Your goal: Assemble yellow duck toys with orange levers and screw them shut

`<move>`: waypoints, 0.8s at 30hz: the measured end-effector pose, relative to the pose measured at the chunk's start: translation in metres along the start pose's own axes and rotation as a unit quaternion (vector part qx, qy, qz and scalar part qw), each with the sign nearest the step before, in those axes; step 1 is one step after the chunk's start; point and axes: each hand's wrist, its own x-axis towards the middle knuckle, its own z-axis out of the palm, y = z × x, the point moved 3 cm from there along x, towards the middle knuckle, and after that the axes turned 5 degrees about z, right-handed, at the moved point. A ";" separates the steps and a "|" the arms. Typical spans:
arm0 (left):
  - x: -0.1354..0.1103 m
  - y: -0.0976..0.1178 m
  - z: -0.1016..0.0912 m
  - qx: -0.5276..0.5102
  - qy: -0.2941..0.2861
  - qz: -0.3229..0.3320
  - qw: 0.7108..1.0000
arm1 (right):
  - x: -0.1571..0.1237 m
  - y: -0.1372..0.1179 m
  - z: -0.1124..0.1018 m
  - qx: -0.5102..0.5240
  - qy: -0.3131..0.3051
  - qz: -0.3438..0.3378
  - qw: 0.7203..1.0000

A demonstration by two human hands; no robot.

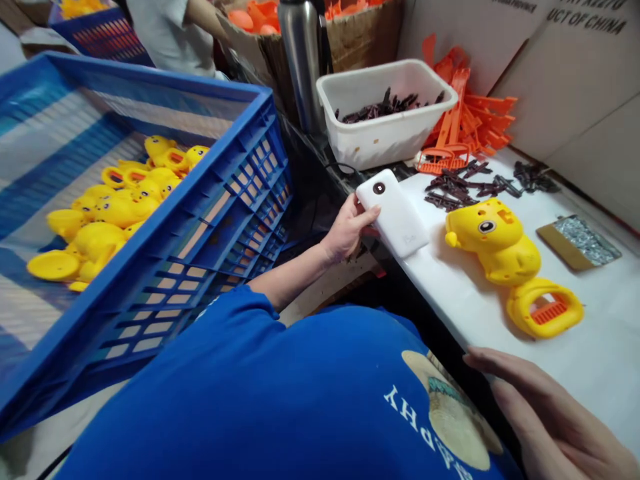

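Note:
My left hand (349, 228) grips one end of a white power bank (395, 217), thumb on top beside its round dark display. A dark cable runs to that end. The other end of the power bank is over the edge of the white table (500, 303). At the lower right, my right hand (555, 420) holds nothing, fingers stretched out by the table edge. Nearest to it lies a yellow plastic animal-shaped toy (505, 250) with a big eye and a looped handle; an orange grille shows inside the loop.
A blue crate (215, 200) of yellow toy parts (120, 207) stands left. Behind the table are a white tub (385, 140) of dark pieces, a steel bottle (303, 63) and orange parts (465, 113). A tray of small metal pieces (583, 240) lies right. Another person's arm (205, 17) shows behind.

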 end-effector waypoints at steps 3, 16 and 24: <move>0.002 -0.002 0.003 -0.010 0.000 0.002 1.000 | -0.004 0.004 -0.001 0.006 -0.007 0.000 1.000; 0.006 -0.003 0.001 0.033 -0.014 0.011 0.999 | -0.009 0.009 0.014 0.045 -0.053 -0.040 0.997; 0.019 -0.004 -0.005 0.066 -0.025 0.015 0.997 | -0.006 0.007 0.017 0.053 -0.074 -0.033 0.995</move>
